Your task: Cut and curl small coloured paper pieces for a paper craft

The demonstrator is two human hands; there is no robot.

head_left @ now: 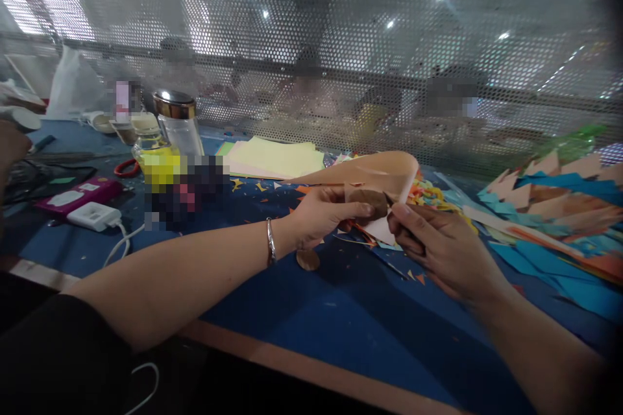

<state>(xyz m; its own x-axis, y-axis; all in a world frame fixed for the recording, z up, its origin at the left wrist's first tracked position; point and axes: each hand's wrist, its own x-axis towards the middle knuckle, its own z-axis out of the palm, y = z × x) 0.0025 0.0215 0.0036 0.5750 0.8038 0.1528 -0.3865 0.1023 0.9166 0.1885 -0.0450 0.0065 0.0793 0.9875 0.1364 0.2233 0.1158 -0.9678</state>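
My left hand [324, 211], with a silver bangle on its wrist, pinches a small brown paper piece [368, 201] between thumb and fingers. My right hand [440, 246] closes on the same piece from the right. Behind the piece a curled sheet of peach paper [370, 172] rises over the blue table [341, 311]; whether either hand also grips it is unclear. A small brown paper oval [308, 259] lies on the table just below my left wrist.
Blue and peach paper triangles [555, 207] are heaped at the right. A stack of pale yellow sheets [275, 157] lies at the back, a gold-lidded glass jar [178, 123] and a white charger [95, 215] at the left. A perforated screen [341, 45] closes the far side.
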